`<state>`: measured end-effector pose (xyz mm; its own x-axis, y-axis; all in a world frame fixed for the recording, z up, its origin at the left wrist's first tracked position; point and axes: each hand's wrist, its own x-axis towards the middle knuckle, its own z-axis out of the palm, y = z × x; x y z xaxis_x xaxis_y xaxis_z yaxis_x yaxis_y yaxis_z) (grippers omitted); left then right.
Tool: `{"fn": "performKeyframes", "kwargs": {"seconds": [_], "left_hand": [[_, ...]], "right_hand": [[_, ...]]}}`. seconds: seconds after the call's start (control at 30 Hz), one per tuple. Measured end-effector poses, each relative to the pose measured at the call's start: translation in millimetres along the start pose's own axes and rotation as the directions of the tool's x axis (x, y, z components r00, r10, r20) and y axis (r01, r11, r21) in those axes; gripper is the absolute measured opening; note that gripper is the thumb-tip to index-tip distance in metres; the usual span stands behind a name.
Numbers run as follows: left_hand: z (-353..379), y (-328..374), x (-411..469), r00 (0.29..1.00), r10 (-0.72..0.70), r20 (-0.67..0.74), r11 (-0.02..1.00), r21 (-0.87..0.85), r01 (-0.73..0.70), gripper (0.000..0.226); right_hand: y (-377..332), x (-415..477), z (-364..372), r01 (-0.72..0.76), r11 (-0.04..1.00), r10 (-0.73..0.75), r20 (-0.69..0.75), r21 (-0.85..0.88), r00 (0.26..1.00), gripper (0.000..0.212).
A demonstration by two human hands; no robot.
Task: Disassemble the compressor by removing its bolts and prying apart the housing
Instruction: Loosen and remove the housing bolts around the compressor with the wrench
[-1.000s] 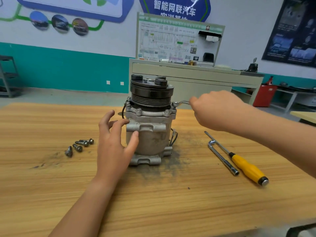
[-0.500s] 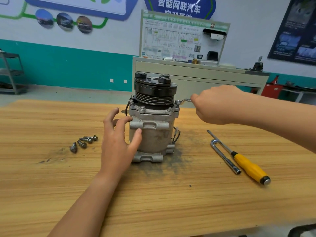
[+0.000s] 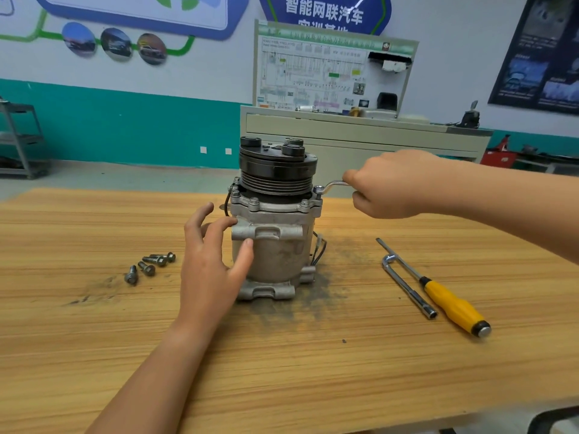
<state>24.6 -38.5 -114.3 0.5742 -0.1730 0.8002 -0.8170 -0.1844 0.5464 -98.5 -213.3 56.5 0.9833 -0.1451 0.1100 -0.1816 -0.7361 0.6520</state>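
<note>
A grey cast-metal compressor [image 3: 275,233] with a black grooved pulley on top stands upright mid-surface on the light wooden surface [image 3: 94,355]. The left hand [image 3: 213,261], fingers spread open, presses against its left side. The right hand [image 3: 394,183] is closed around a silver bent wrench [image 3: 332,185] seated on a bolt at the compressor's upper right flange. Four loose grey bolts [image 3: 150,264] lie left of the compressor; a yellow-handled screwdriver [image 3: 445,296] and silver L-shaped socket wrench [image 3: 407,286] lie to its right.

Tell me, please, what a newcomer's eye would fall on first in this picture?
The compressor stands upright mid-table, the left hand steadying its side while the right hand works a wrench on a flange bolt. Four loose bolts lie to its left; a yellow-handled screwdriver lies to its right.
</note>
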Motion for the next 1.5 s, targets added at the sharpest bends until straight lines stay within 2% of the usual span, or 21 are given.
{"fn": "performKeyframes", "kwargs": {"seconds": [0.1, 0.3, 0.43, 0.6, 0.77, 0.87, 1.03, 1.2, 1.3, 1.4, 1.5], "left_hand": [[0, 0, 0, 1.000, -0.002, 0.000, 1.000, -0.005, 0.002, 0.029], [1, -1, 0, 1.000, 0.012, -0.008, 1.000, 0.001, -0.012, 0.029], [0, -1, 0, 1.000, 0.024, 0.002, 1.000, -0.002, -0.024, 0.029], [0, 0, -1, 1.000, 0.013, 0.000, 1.000, -0.004, -0.013, 0.029], [0, 1, -1, 1.000, -0.011, -0.010, 1.000, -0.025, 0.011, 0.029], [0, 1, -1, 1.000, -0.022, -0.004, 0.999, -0.035, 0.022, 0.029], [1, 0, 0, 1.000, -0.012, 0.000, 1.000, -0.014, 0.012, 0.028], [2, 5, -1, 0.998, -0.063, -0.006, 0.998, -0.015, 0.063, 0.030], [1, 7, -1, 0.997, -0.077, 0.002, 0.997, -0.026, 0.077, 0.030], [1, 8, -1, 0.996, -0.085, 0.003, 0.996, -0.032, 0.085, 0.030], [1, 9, -1, 0.996, -0.093, 0.006, 0.995, -0.031, 0.093, 0.030]], "right_hand": [[-2, 0, -1, -0.004, 1.000, 0.004, -0.013, -0.011, 1.000, 0.028], [-22, -3, 3, -0.123, 0.992, 0.123, 0.009, 0.003, 0.992, 0.017], [-19, 1, -7, -0.114, 0.993, 0.114, 0.038, -0.004, 0.993, 0.010], [-20, -1, -2, -0.081, 0.992, 0.083, 0.023, -0.092, 0.996, 0.017], [-8, 2, -4, -0.017, 0.955, 0.028, 0.034, -0.295, 0.999, 0.012], [0, 15, 4, -0.046, 0.948, 0.052, 0.011, -0.315, 0.999, 0.020], [3, 50, 38, -0.159, 0.986, 0.150, -0.173, -0.039, 0.973, 0.034], [-7, 80, 63, -0.120, 0.984, 0.161, -0.360, 0.135, 0.919, 0.030], [-6, 76, 65, -0.124, 0.969, 0.202, -0.393, 0.215, 0.897, 0.029], [-7, 53, 67, -0.151, 0.891, 0.342, -0.416, 0.429, 0.843, 0.029], [-16, 23, 63, -0.112, 0.862, 0.338, -0.398, 0.494, 0.853, 0.028]]}}
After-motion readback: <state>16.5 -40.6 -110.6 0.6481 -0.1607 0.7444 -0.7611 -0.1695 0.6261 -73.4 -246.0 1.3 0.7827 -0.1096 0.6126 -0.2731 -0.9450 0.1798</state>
